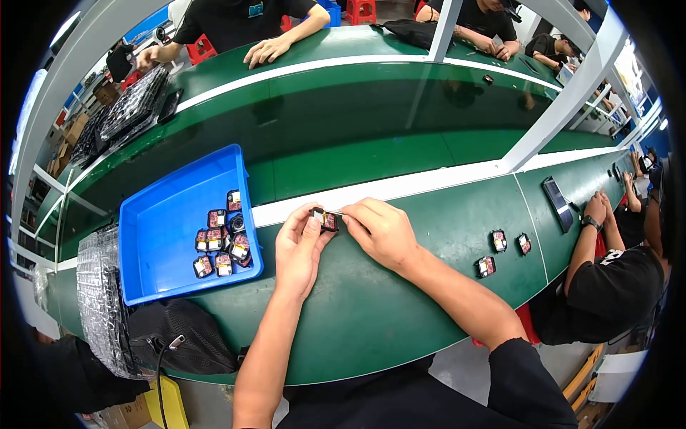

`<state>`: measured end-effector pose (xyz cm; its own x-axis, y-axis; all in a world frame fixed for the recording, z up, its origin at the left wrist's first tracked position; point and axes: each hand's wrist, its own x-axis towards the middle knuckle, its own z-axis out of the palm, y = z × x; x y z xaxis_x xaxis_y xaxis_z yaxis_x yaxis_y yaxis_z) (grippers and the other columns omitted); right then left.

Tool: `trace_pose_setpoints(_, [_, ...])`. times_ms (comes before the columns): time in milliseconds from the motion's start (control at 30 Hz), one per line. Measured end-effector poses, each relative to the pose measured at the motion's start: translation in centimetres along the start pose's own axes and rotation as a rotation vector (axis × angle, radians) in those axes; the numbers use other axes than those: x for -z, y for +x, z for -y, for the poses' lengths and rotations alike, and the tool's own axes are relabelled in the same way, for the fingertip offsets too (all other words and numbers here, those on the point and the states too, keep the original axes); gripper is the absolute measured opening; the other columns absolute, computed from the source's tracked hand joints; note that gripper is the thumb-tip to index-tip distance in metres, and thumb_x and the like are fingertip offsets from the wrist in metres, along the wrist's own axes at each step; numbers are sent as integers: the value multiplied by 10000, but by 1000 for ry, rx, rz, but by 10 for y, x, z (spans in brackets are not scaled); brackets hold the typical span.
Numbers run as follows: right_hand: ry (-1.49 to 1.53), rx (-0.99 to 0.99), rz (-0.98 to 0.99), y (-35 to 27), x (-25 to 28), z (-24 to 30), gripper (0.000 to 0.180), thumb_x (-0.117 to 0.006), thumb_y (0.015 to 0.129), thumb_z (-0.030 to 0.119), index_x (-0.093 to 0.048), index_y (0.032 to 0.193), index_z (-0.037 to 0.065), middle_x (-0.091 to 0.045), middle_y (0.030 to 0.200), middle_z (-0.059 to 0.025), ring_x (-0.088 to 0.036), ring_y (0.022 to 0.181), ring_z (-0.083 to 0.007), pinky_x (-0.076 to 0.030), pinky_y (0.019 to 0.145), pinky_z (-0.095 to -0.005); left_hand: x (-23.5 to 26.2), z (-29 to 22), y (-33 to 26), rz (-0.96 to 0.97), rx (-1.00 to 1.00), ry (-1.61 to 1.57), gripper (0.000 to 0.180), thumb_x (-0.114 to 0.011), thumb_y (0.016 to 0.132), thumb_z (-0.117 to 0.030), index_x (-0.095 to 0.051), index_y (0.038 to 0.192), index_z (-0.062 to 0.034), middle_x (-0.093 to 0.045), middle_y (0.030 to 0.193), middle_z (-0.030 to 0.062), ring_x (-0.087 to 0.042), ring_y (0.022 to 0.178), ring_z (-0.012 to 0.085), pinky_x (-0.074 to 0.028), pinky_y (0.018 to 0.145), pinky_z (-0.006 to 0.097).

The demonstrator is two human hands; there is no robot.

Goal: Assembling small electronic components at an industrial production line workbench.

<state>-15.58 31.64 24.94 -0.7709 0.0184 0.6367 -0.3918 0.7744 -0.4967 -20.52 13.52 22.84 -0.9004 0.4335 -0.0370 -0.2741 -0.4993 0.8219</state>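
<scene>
Above the green workbench point(400, 293), my left hand point(296, 247) grips a small black electronic module with a dark-red and white label. The module point(329, 220) is tilted up between thumb and fingers. My right hand point(382, 229) pinches a thin metal tool point(339, 213), its tip against the module's upper edge; its exact kind is hidden by the fingers. To the left stands a blue plastic bin point(161, 229) with several similar modules point(214, 239) piled along its right side. Three more modules lie on the bench to my right, one of them a labelled module point(486, 267).
A black bag point(179, 336) and a bubble-wrapped stack point(100, 300) sit left, beside the bin. White frame posts point(564, 100) rise beyond the bench. A dark tablet-like device point(557, 204) lies right, near a co-worker point(600, 286). Across the conveyor belt point(321, 107), other people work.
</scene>
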Motion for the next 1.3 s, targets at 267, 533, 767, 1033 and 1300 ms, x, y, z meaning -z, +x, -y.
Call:
trace_pose_setpoints(267, [46, 4, 14, -1, 0, -2, 126, -752, 901, 24, -746, 1027, 40, -721, 922, -112, -715, 776, -310, -583, 667, -395, 1, 0, -1, 12, 1, -5, 373, -637, 1092, -249, -574, 1366, -4, -646, 1272, 92, -671, 1120, 202, -561, 1045, 417])
trace_pose_setpoints(533, [163, -89, 46, -2, 0, -4, 112, -739, 928, 16, -748, 1040, 15, -706, 893, -110, -678, 711, -251, -539, 628, -351, 2, 0, 0, 19, 2, 0, 380, -630, 1096, -256, -578, 1371, 2, -646, 1271, 92, -667, 1122, 200, -561, 1039, 406])
trace_pose_setpoints(767, [128, -80, 54, -2, 0, -3, 115, -736, 929, 14, -748, 1043, 14, -704, 895, -119, -690, 733, -278, -550, 643, -369, 1, -3, 0, 25, -2, -11, 375, -621, 1101, -259, -587, 1361, 9, -659, 1233, 93, -668, 1112, 193, -563, 1037, 402])
trace_pose_setpoints(1033, [-5, 15, 58, -1, 1, -1, 130, -748, 908, 33, -740, 1037, 37, -699, 899, -109, -704, 752, -308, -579, 652, -395, 3, -2, 1, 44, 8, -20, 377, -621, 1101, -257, -597, 1353, 24, -670, 1196, 97, -666, 1092, 186, -564, 1020, 388])
trace_pose_setpoints(1300, [29, -74, 141, -7, 1, 2, 119, -745, 898, 86, -720, 1010, 56, -680, 882, -95, -700, 733, -309, -586, 642, -416, 6, 4, -1, 31, -45, 103, 359, -689, 1057, -132, -606, 1371, 21, -650, 1270, 89, -667, 1112, 169, -564, 1000, 355])
